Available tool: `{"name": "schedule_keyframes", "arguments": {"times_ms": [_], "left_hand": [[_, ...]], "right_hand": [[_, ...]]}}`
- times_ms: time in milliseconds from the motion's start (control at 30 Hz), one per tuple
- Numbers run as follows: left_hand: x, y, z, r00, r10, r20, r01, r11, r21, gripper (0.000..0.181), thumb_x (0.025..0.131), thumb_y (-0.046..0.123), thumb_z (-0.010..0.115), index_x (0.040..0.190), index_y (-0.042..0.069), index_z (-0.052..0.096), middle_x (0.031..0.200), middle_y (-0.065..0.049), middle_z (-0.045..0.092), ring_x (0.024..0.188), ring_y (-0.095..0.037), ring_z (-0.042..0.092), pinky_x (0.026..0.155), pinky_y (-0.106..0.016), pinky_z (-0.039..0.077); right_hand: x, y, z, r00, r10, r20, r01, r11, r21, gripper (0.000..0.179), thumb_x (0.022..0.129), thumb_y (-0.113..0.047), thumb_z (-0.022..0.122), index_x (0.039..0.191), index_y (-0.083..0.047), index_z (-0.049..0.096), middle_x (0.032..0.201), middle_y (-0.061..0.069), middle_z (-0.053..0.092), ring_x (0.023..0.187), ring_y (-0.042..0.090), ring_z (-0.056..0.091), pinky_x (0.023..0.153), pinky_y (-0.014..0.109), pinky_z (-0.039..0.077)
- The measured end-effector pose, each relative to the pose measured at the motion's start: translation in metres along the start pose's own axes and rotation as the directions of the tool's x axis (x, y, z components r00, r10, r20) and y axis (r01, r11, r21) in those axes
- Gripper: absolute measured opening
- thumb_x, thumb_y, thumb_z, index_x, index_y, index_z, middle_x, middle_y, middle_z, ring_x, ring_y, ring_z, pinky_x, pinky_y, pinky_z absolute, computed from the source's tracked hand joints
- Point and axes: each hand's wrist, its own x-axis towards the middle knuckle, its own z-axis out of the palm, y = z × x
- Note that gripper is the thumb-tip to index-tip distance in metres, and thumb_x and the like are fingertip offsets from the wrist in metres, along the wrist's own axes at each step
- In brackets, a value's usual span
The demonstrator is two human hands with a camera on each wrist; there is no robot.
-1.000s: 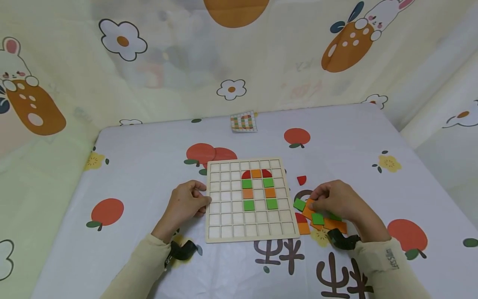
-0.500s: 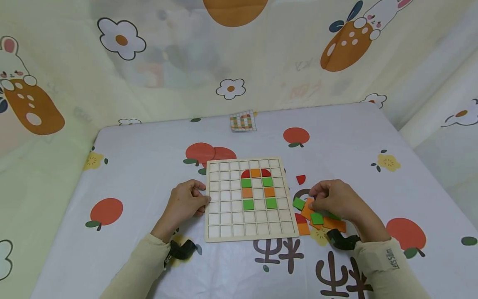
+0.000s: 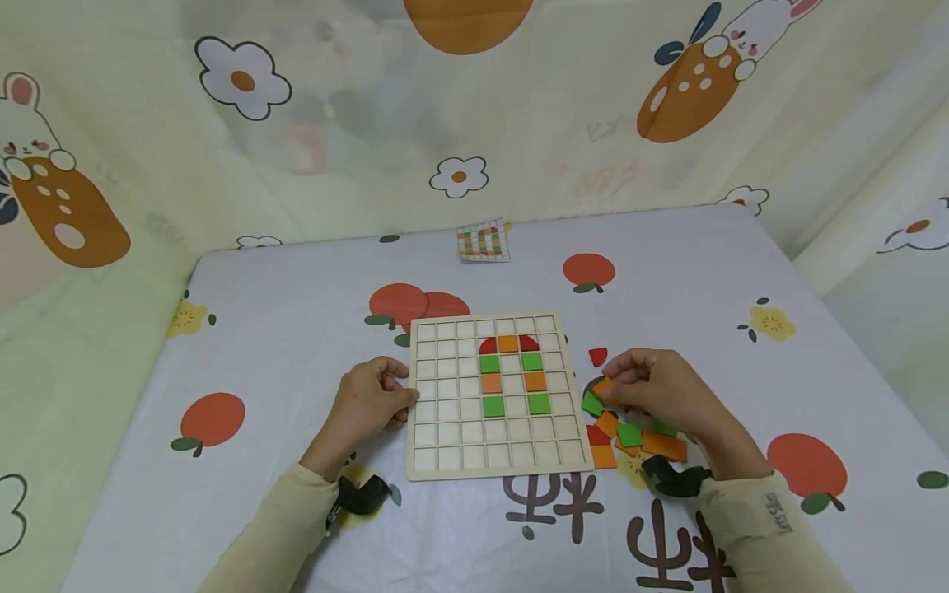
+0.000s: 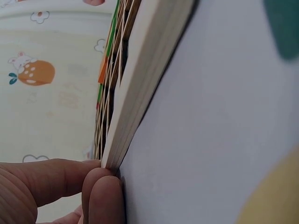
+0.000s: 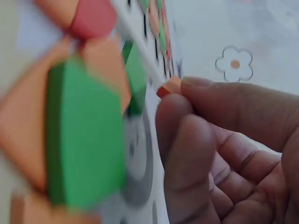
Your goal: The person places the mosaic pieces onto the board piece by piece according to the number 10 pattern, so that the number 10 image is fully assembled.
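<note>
A pale wooden grid board lies on the table, with red, orange and green tiles in some of its cells. My left hand pinches the board's left edge between thumb and fingers, as the left wrist view shows up close. To the right of the board, my right hand holds a small orange tile between thumb and fingertips. Below that hand is a loose pile of tiles, among them a green tile and an orange tile. Another green tile lies close to the held one.
A red quarter-round tile lies apart, right of the board. Against the board's lower right edge sit a red tile and an orange one. A small card with a coloured grid pattern stands near the table's back edge.
My right hand has moved a little up and left from the pile, carrying an orange tile. An orange tile beneath it now shows more. My left hand and the board stay put.
</note>
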Motion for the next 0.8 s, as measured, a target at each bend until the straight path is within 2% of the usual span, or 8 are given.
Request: {"name": "schedule_keyframes", "arguments": {"times_ms": [200, 433, 700, 800], "left_hand": [[0.0, 0.0, 0.0, 1.0, -0.001, -0.003, 0.001, 1.0, 0.005, 0.028, 0.088, 0.002, 0.079, 0.112, -0.001, 0.066, 0.081, -0.011, 0.066, 0.055, -0.015, 0.066, 0.054, -0.029, 0.061], [0.001, -0.001, 0.0, 1.0, -0.005, -0.004, 0.005, 1.0, 0.009, 0.027, 0.089, 0.002, 0.079, 0.113, -0.001, 0.066, 0.081, -0.011, 0.066, 0.055, -0.016, 0.066, 0.054, -0.029, 0.061], [0.001, 0.0, 0.001, 1.0, -0.009, -0.006, 0.009, 1.0, 0.018, 0.027, 0.089, 0.004, 0.079, 0.113, 0.0, 0.066, 0.081, -0.01, 0.067, 0.055, -0.015, 0.066, 0.054, -0.028, 0.06], [0.001, -0.001, 0.0, 1.0, -0.007, -0.006, 0.007, 1.0, 0.018, 0.027, 0.089, 0.004, 0.078, 0.113, 0.0, 0.066, 0.08, -0.01, 0.067, 0.055, -0.015, 0.066, 0.054, -0.028, 0.06]], "right_hand": [[0.003, -0.015, 0.013, 0.992, -0.077, 0.1, 0.069, 0.995, 0.077, 0.025, 0.091, -0.012, 0.079, 0.109, 0.002, 0.07, 0.093, 0.011, 0.07, 0.078, 0.025, 0.066, 0.067, 0.029, 0.061], [0.009, -0.026, 0.028, 0.96, -0.161, 0.229, 0.138, 0.984, 0.112, 0.021, 0.092, -0.007, 0.075, 0.111, 0.001, 0.075, 0.099, 0.01, 0.074, 0.08, 0.023, 0.067, 0.072, 0.027, 0.06], [0.012, -0.038, 0.043, 0.937, -0.17, 0.305, 0.117, 0.976, 0.184, 0.015, 0.092, -0.008, 0.078, 0.101, 0.003, 0.073, 0.085, 0.011, 0.073, 0.069, 0.022, 0.066, 0.065, 0.027, 0.06], [0.014, -0.04, 0.048, 0.935, -0.151, 0.32, 0.093, 0.977, 0.189, 0.014, 0.093, -0.009, 0.077, 0.099, 0.003, 0.073, 0.085, 0.011, 0.073, 0.068, 0.021, 0.067, 0.065, 0.027, 0.061]]}}
